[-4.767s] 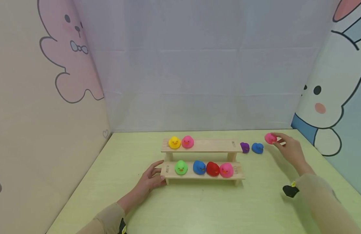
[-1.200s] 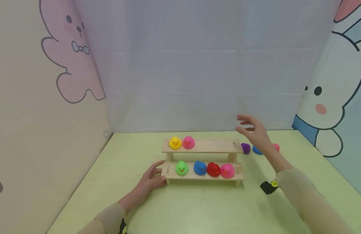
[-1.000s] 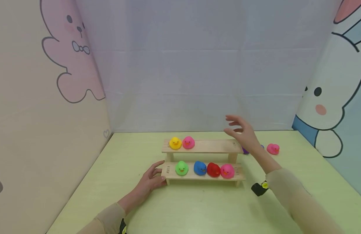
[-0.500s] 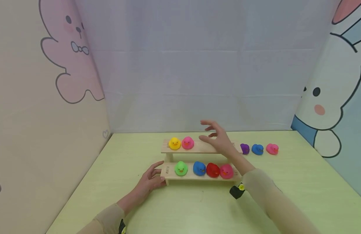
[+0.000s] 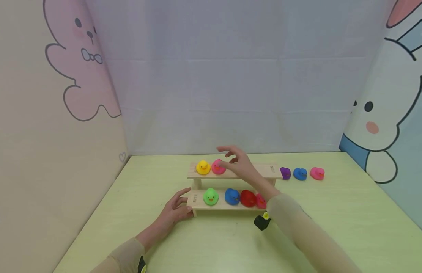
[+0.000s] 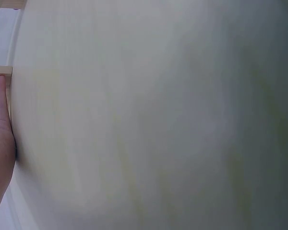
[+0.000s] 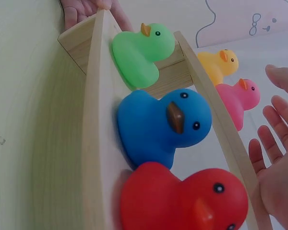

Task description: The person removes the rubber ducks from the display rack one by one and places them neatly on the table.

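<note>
A two-tier wooden shelf (image 5: 218, 206) stands on the table. My left hand (image 5: 174, 208) holds the left end of its lower board, thumb in front; the left wrist view shows the thumb (image 6: 0, 98) against the wood. My right hand (image 5: 241, 165) is over the upper board with fingers spread and nothing in them. Its thumb overlaps the upper pink rubber duck (image 5: 216, 167) in the head view, but the right wrist view shows a gap. A yellow duck (image 5: 203, 167) sits left of that one. Below are green (image 5: 210, 196), blue (image 7: 158, 127), red (image 7: 182, 201) and pink (image 5: 260, 201) ducks.
Right of the shelf, a purple duck (image 5: 285, 173), another blue duck (image 5: 300, 174) and another pink duck (image 5: 317, 173) stand in a row on the table (image 5: 351, 212). A pale curtain (image 5: 204, 83) hangs behind the table, with printed walls at both sides.
The right hand has let go of a pink duck on the right of the table. It has moved left over the upper board, fingers spread. The left hand has stayed at the shelf's end.
</note>
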`<state>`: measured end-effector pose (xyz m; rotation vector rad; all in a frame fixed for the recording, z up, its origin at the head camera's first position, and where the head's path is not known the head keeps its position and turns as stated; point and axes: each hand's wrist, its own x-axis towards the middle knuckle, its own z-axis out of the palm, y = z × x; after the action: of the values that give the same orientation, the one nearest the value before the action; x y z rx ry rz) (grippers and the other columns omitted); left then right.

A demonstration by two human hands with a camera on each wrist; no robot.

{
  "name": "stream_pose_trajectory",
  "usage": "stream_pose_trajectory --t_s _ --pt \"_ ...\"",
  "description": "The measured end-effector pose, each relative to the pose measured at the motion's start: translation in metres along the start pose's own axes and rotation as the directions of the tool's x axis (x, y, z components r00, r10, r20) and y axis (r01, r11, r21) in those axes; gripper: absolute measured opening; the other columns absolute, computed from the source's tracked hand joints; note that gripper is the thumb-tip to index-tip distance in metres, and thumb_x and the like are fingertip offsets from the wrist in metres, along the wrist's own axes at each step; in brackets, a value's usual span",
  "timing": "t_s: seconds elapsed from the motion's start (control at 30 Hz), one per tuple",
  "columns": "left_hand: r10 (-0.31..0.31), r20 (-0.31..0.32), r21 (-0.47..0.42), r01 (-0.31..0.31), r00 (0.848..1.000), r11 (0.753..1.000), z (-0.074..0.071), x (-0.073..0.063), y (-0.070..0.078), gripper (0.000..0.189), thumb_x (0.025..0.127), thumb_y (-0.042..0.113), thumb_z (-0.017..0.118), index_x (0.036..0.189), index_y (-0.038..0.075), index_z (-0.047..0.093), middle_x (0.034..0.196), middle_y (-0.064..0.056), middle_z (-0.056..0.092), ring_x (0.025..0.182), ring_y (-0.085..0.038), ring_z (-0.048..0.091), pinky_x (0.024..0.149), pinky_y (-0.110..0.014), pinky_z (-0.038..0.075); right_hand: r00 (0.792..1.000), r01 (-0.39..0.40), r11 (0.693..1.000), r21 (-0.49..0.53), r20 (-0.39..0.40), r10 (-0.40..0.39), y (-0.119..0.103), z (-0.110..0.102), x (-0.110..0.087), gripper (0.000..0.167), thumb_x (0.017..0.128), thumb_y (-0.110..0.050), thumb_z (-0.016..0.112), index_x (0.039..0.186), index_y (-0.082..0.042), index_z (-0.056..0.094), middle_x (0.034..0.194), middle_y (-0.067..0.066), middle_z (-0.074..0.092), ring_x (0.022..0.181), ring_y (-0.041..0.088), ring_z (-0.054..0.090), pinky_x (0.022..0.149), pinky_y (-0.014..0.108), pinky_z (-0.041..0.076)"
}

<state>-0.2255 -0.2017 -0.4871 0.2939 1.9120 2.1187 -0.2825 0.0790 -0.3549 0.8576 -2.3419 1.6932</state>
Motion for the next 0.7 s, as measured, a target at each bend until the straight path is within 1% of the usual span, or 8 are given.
stream_pose_trajectory --t_s 0.1,0.2,0.3,0.37,0.5,0.6,0.7 --pt "0.002 0.002 -0.001 -0.002 1.0 1.0 0.0 0.0 0.0 0.064 0.094 0.001 0.06 0.151 0.013 0.031 0.128 -0.021 0.049 0.112 -0.031 0.058 0.092 -0.044 0.051 1.0 -0.002 1.0 0.01 0.018 0.001 0.007 0.001 0.003 0.043 0.09 -0.003 0.069 0.131 0.0 0.057 0.126 0.015 0.057 0.106 0.035 0.048 0.086 0.042 0.045" --pt "0.002 0.0 -0.004 -0.002 1.0 1.0 0.0 0.0 0.0 0.064 0.094 0.001 0.06 0.151 0.013 0.031 0.128 -0.021 0.049 0.112 -0.031 0.058 0.092 -0.044 0.051 0.999 -0.005 1.0 0.017 0.034 0.004 0.021 0.003 0.006 0.042 0.089 -0.006 0.071 0.13 -0.002 0.059 0.124 0.013 0.058 0.106 0.038 0.047 0.086 0.044 0.045" --pt "0.003 -0.001 -0.001 -0.003 1.0 1.0 0.0 0.0 0.001 0.065 0.094 0.002 0.06 0.151 0.013 0.031 0.129 -0.021 0.049 0.112 -0.031 0.058 0.092 -0.044 0.05 0.999 -0.007 1.0 0.0 0.053 0.007 0.035 0.006 0.01 0.042 0.088 -0.01 0.073 0.129 -0.005 0.061 0.123 0.01 0.059 0.107 0.038 0.048 0.087 0.048 0.045" --pt "0.001 -0.003 -0.002 -0.001 1.0 1.0 0.0 -0.001 0.001 0.065 0.094 0.001 0.06 0.151 0.013 0.031 0.129 -0.021 0.049 0.112 -0.031 0.058 0.091 -0.044 0.051 0.998 -0.02 1.0 -0.019 0.062 0.021 0.038 0.008 0.011 0.043 0.087 -0.014 0.075 0.128 -0.008 0.062 0.121 0.007 0.06 0.105 0.034 0.049 0.087 0.048 0.045" --pt "-0.005 -0.008 -0.008 0.005 1.0 1.0 0.001 -0.002 0.002 0.065 0.094 0.0 0.06 0.151 0.012 0.031 0.128 -0.021 0.049 0.112 -0.031 0.058 0.091 -0.044 0.051 0.994 -0.073 0.995 -0.061 0.07 0.078 0.039 0.01 0.011 0.039 0.085 -0.02 0.078 0.122 -0.014 0.065 0.114 0.003 0.059 0.098 0.027 0.052 0.083 0.041 0.048" --pt "-0.007 -0.011 -0.01 0.007 1.0 1.0 0.001 -0.001 0.002 0.065 0.093 0.001 0.061 0.151 0.012 0.032 0.128 -0.021 0.049 0.112 -0.031 0.058 0.091 -0.044 0.051 0.992 -0.099 0.991 -0.087 0.071 0.105 0.039 0.011 0.011 0.035 0.084 -0.02 0.079 0.116 -0.014 0.066 0.11 0.002 0.058 0.093 0.025 0.052 0.077 0.036 0.049" --pt "-0.008 -0.011 -0.01 0.008 1.0 1.0 0.001 -0.001 0.002 0.066 0.093 0.001 0.061 0.151 0.012 0.032 0.128 -0.021 0.049 0.112 -0.031 0.058 0.091 -0.044 0.051 0.991 -0.112 0.988 -0.102 0.068 0.119 0.038 0.012 0.011 0.033 0.084 -0.019 0.079 0.114 -0.014 0.066 0.109 0.001 0.058 0.093 0.025 0.051 0.075 0.033 0.05"
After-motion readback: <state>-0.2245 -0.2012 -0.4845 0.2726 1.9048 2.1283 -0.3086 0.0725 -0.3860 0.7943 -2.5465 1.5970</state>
